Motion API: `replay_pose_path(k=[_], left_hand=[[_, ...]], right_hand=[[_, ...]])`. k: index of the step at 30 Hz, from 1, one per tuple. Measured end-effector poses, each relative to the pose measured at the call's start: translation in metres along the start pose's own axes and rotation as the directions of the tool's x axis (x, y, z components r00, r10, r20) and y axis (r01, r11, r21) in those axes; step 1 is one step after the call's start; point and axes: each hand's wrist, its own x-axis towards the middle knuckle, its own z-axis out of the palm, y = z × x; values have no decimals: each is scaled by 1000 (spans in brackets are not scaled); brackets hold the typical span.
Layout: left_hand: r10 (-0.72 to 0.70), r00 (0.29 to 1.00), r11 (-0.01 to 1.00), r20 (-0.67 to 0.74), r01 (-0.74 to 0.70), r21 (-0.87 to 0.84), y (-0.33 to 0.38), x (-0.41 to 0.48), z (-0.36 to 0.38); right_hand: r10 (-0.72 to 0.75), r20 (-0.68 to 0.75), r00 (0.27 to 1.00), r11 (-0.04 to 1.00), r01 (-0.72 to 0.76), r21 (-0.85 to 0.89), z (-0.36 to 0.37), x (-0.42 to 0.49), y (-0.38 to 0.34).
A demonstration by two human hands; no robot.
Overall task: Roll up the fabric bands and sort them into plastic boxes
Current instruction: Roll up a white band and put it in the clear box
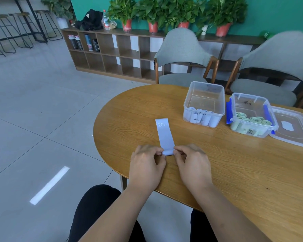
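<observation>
On a rounded wooden table [234,172], two hands pinch a pale blue fabric band [164,135].
At the far right stand a clear plastic box with blue clips [248,95], holding green rolls [252,119], and just left of it a plain clear plastic box [207,84] holding pale blue rolls [206,119]. Nearer the person, the left hand [147,165] and right hand [192,165] each pinch a corner of the band's near end with curled fingers. The band lies flat, its long axis running away from the person, the "20 LB" end pointing away and slightly left.
</observation>
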Motion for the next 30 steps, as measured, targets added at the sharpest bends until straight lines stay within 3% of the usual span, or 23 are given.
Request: replay_pose_path(k=[2,7,13,30], left_hand=[[4,1000,1000,-3,-4,10,0,0,0],[-28,999,999,-22,27,-27,3,-1,-1],[-32,999,999,-18,31,-27,5,-1,-3],[-12,1000,1000,-23,12,7,5,-1,-2]], right_hand=[[-10,-3,1000,1000,10,-24,0,0,-2],[74,-2,997,992,-74,102,-4,-1,-1],[46,12,999,998,-47,35,-3,0,1],[79,6,997,992,-79,102,-5,0,-2]])
